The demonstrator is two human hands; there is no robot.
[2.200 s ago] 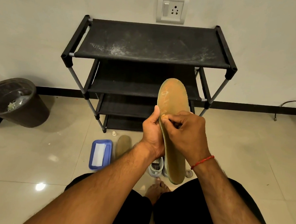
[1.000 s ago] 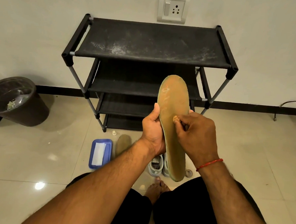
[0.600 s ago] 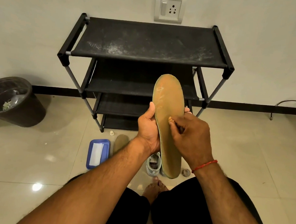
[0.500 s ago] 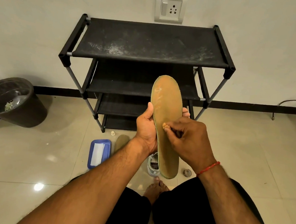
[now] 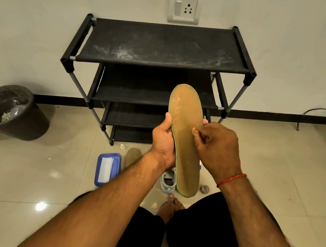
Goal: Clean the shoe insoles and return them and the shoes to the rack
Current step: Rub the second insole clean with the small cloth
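Head view looks down at my two arms and a black shoe rack that stands against the wall, under a wall socket. White dust lies on its top shelf. I hold one tan insole up on end in front of the rack, and it hides a part of the lower shelves. My left hand grips its left edge, with the thumb on the front and the fingers curled round the back. My right hand has its fingers tight together, and they pinch a small tan bit against the middle of the insole. I cannot tell what the bit is. A red thread goes round my right wrist. On the floor below, a light shoe peeks out between my left wrist and the insole, which covers most of it. A second insole lies near the rack, and my left arm covers its near end. Just beside it on the left is a blue tray with a white sheet inside. A small white cap sits by the rack leg. A small gray round thing sits right of the insole's low end. Far left stands a dark bin with some scraps in it. My bare foot shows between my knees.
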